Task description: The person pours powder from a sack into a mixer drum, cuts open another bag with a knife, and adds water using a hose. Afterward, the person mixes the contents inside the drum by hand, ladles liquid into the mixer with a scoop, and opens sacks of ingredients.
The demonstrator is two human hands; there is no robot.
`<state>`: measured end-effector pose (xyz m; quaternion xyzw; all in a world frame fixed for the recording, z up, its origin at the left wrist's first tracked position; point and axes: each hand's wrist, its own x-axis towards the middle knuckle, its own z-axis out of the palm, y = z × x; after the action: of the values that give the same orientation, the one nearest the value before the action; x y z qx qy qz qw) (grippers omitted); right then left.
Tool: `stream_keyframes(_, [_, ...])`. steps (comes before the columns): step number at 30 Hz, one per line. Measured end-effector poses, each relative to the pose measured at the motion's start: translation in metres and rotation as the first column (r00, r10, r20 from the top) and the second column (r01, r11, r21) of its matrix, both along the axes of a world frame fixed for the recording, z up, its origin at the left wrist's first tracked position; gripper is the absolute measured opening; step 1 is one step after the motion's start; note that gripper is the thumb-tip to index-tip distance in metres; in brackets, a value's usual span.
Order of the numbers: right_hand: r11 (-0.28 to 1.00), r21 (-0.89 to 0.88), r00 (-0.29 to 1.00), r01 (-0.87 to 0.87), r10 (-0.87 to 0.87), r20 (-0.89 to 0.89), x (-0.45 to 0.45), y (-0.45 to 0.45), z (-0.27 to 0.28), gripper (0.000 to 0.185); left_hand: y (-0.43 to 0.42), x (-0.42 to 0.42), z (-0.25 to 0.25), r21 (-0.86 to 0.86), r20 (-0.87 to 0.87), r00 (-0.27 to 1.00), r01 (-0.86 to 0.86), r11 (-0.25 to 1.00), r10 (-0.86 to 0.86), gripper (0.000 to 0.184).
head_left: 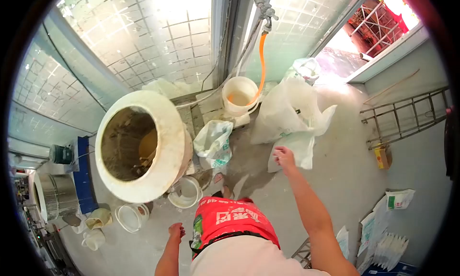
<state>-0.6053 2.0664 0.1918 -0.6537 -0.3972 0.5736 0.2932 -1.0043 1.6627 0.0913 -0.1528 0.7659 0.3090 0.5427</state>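
My right hand (284, 157) is stretched forward with its fingers curled, over the lower edge of a large white sack (292, 111); whether it touches the sack or holds anything is too small to tell. Low beside the red apron (235, 218) hangs my left hand (177, 230), fingers bent, contents not clear. A big round drum (175, 127) with a wide white rim opens at the left. Between drum and sack stands a smaller open white bag (214, 143). Behind it, a white bucket (239, 91) has an orange hose (262, 60) running into it from a tap (266, 12).
White buckets (132, 217) stand on the floor at lower left, another (185, 192) beside the drum. A metal ladder (407, 115) and a yellow box (382, 157) are at the right wall. More bags (383, 228) lie lower right. A doorway opens at upper right.
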Motion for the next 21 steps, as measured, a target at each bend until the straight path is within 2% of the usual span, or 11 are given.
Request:
stream_keyframes(3, [0.997,-0.025,0.997,-0.067,0.068,0.037,-0.027,0.058,-0.009,0.027,0.044,0.001,0.020,-0.028,0.006,1.000,-0.018,0.999,0.019,0.013])
stream_keyframes(8, [0.982,-0.010,0.974,-0.189,0.189,0.123,-0.051,0.165,-0.047,0.028,0.109,0.007,0.048,0.141,-0.031,0.985,-0.162,0.977,0.168,0.016])
stream_keyframes(10, [0.846,0.193,0.787,-0.496,0.344,0.512,-0.055,0.214,-0.091,0.032,0.120,0.021,0.055,0.202,-0.066,0.964,-0.241,0.949,0.259,0.016])
stream_keyframes(12, [0.665,0.160,0.584,-0.729,0.482,0.653,-0.074,0.255,-0.082,0.039,0.126,0.045,0.065,0.161,-0.073,0.935,-0.332,0.929,0.347,0.016])
stream_keyframes(14, [0.556,0.169,0.464,-0.814,0.449,0.764,-0.081,0.301,-0.146,0.045,0.124,0.076,0.074,0.111,-0.080,0.894,-0.431,0.895,0.441,0.015])
stream_keyframes(15, [0.408,0.108,0.320,-0.907,0.500,0.805,-0.080,0.324,-0.167,0.050,0.119,0.098,0.077,0.095,-0.118,0.852,-0.502,0.860,0.510,0.015])
stream_keyframes(16, [0.423,-0.034,0.237,-0.906,0.571,0.786,-0.095,0.338,-0.160,0.050,0.116,0.117,0.081,0.019,-0.124,0.833,-0.541,0.841,0.539,0.015])
stream_keyframes(17, [0.364,-0.150,0.086,-0.919,0.558,0.826,-0.105,0.351,-0.160,0.050,0.115,0.136,0.082,-0.053,-0.125,0.814,-0.576,0.816,0.567,0.015])
stream_keyframes(19, [0.122,-0.256,-0.199,-0.959,0.350,0.915,-0.108,0.377,-0.174,0.044,0.109,0.181,0.089,-0.110,-0.147,0.764,-0.644,0.757,0.628,0.015])
stream_keyframes(21, [0.015,-0.350,-0.342,-0.937,0.184,0.922,-0.098,0.398,-0.201,0.033,0.106,0.222,0.089,-0.194,-0.140,0.738,-0.674,0.713,0.660,0.016])
